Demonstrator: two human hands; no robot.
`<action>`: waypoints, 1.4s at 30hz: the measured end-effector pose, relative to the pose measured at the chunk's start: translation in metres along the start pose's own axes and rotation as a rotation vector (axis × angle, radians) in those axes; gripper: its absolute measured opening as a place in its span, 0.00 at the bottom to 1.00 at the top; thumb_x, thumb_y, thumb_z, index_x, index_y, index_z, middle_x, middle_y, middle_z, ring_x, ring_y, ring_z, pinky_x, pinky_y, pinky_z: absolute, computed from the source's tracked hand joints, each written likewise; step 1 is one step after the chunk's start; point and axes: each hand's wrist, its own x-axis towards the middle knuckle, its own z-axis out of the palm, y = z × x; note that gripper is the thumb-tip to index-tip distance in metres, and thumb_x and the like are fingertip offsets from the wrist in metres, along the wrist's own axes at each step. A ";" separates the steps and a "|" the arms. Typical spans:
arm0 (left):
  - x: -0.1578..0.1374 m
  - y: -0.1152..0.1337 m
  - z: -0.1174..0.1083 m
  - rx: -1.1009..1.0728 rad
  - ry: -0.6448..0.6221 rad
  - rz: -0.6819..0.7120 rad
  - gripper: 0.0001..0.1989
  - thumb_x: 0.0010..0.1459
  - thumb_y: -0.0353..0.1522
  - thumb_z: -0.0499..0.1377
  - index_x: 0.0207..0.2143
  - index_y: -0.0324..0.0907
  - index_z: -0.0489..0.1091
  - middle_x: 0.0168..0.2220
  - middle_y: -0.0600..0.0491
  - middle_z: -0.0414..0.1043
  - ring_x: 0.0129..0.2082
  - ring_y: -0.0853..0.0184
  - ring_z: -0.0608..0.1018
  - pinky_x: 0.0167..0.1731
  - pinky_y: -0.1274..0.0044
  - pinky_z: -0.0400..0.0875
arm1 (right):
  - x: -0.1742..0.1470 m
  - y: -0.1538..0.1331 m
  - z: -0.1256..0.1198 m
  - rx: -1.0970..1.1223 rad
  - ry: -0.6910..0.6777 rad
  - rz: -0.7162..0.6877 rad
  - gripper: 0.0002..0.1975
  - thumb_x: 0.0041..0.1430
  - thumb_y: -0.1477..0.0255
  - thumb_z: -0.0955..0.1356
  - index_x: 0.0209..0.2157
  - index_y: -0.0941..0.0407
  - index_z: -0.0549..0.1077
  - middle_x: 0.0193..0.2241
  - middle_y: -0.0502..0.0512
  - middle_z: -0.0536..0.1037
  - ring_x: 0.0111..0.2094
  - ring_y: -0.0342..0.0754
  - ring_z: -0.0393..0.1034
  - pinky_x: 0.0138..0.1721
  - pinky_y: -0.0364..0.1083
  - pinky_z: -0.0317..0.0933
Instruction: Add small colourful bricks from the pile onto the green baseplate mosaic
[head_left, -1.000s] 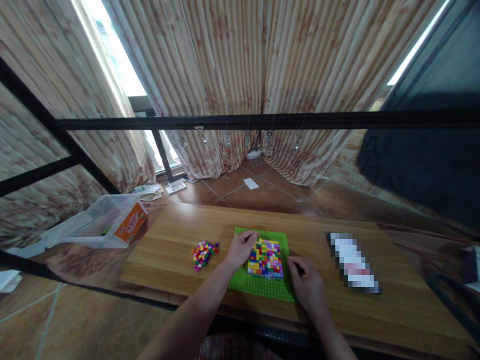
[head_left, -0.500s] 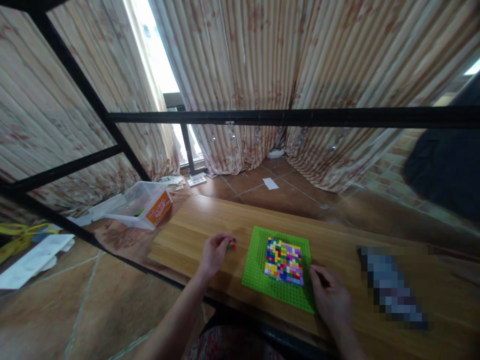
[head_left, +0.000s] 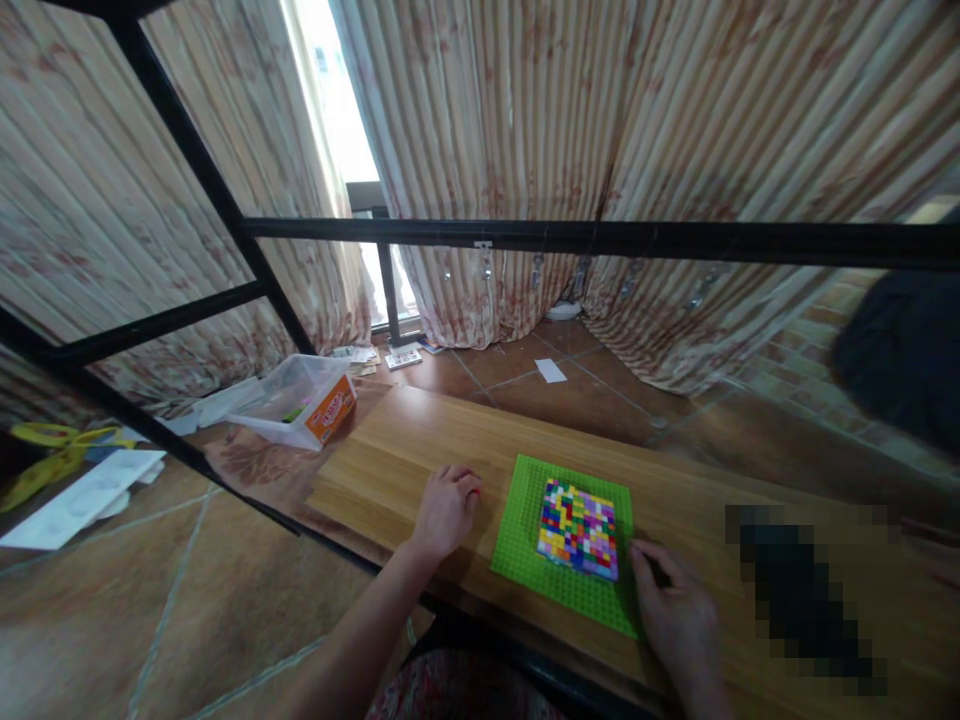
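Observation:
A bright green studded baseplate (head_left: 514,545) lies on the wooden table. On its middle sits a square patch of small multicoloured toy bricks (head_left: 577,528). To the left of the plate, my left hand (head_left: 448,508) rests low over the table with its fingers curled in. A speck of red brick (head_left: 475,491) shows at its fingertips; the other bricks there are hidden beneath the hand. My right hand (head_left: 675,605) is beside the plate's right edge, thumb and forefinger drawn together. What those fingertips hold, if anything, is too small to make out.
A clear plastic box (head_left: 289,400) with an orange label stands on the floor beyond the table's left end. A black metal bar (head_left: 525,236) crosses in front of the curtains. A dark pixelated patch (head_left: 810,600) covers something at the table's right.
My left hand has turned and closed over the small loose bricks, which showed beside its fingertips before. The right hand stays beside the plate. The whole view has shifted slightly.

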 end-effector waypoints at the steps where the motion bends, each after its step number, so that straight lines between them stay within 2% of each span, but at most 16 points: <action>1: 0.001 0.001 0.001 0.037 -0.016 0.001 0.09 0.58 0.25 0.56 0.35 0.44 0.76 0.43 0.49 0.75 0.44 0.62 0.74 0.48 0.68 0.67 | 0.000 -0.001 0.000 0.001 0.003 0.001 0.24 0.58 0.50 0.63 0.34 0.56 0.77 0.37 0.61 0.80 0.40 0.56 0.73 0.45 0.54 0.65; 5: 0.004 0.000 0.002 0.095 -0.028 0.017 0.09 0.58 0.25 0.55 0.33 0.43 0.75 0.43 0.48 0.75 0.43 0.61 0.74 0.47 0.67 0.66 | 0.000 -0.008 -0.001 0.033 0.007 -0.014 0.21 0.59 0.53 0.63 0.33 0.56 0.77 0.36 0.60 0.80 0.39 0.55 0.73 0.45 0.53 0.65; 10: 0.003 0.002 0.002 -0.035 0.058 0.072 0.09 0.58 0.25 0.56 0.32 0.43 0.75 0.39 0.48 0.76 0.40 0.62 0.74 0.44 0.68 0.68 | 0.000 -0.016 -0.001 0.065 0.017 -0.015 0.19 0.61 0.55 0.63 0.33 0.55 0.77 0.36 0.60 0.80 0.40 0.54 0.72 0.45 0.53 0.64; 13: 0.003 0.013 0.002 -0.113 0.092 0.053 0.08 0.58 0.27 0.56 0.31 0.44 0.75 0.34 0.50 0.75 0.37 0.63 0.75 0.41 0.70 0.68 | 0.001 -0.018 -0.001 0.079 0.015 -0.019 0.18 0.61 0.56 0.63 0.34 0.55 0.77 0.35 0.59 0.79 0.40 0.53 0.72 0.45 0.53 0.65; 17: 0.008 0.035 0.006 -0.258 0.025 0.050 0.09 0.58 0.28 0.55 0.29 0.44 0.74 0.30 0.53 0.75 0.33 0.65 0.75 0.38 0.73 0.68 | 0.001 -0.018 -0.001 0.087 0.022 -0.012 0.17 0.61 0.58 0.63 0.34 0.55 0.77 0.34 0.58 0.79 0.39 0.53 0.72 0.44 0.52 0.65; 21: 0.019 0.058 0.013 -0.391 -0.012 0.064 0.09 0.59 0.27 0.55 0.32 0.43 0.75 0.32 0.52 0.77 0.34 0.66 0.77 0.38 0.75 0.69 | 0.000 -0.019 0.000 0.096 0.015 -0.030 0.16 0.62 0.59 0.63 0.34 0.55 0.77 0.35 0.58 0.79 0.39 0.52 0.72 0.45 0.52 0.64; 27: 0.039 0.080 0.027 -0.459 -0.006 0.115 0.08 0.58 0.28 0.57 0.33 0.44 0.76 0.34 0.52 0.77 0.37 0.64 0.77 0.42 0.73 0.70 | 0.001 -0.021 -0.001 0.097 0.025 -0.023 0.16 0.62 0.59 0.63 0.33 0.55 0.76 0.35 0.58 0.79 0.39 0.52 0.72 0.45 0.52 0.64; 34: 0.049 0.084 0.050 -0.421 0.056 0.146 0.07 0.55 0.27 0.60 0.31 0.45 0.77 0.36 0.51 0.76 0.40 0.64 0.75 0.45 0.70 0.69 | 0.002 -0.024 -0.002 0.103 0.019 -0.016 0.17 0.62 0.58 0.63 0.33 0.54 0.77 0.35 0.58 0.79 0.40 0.53 0.72 0.44 0.53 0.64; 42: 0.048 0.085 0.055 -0.422 0.087 0.138 0.07 0.54 0.26 0.60 0.30 0.45 0.77 0.36 0.52 0.76 0.39 0.64 0.75 0.46 0.69 0.68 | 0.002 -0.024 -0.002 0.110 0.029 -0.007 0.15 0.62 0.60 0.64 0.33 0.54 0.77 0.35 0.57 0.79 0.40 0.52 0.72 0.45 0.52 0.64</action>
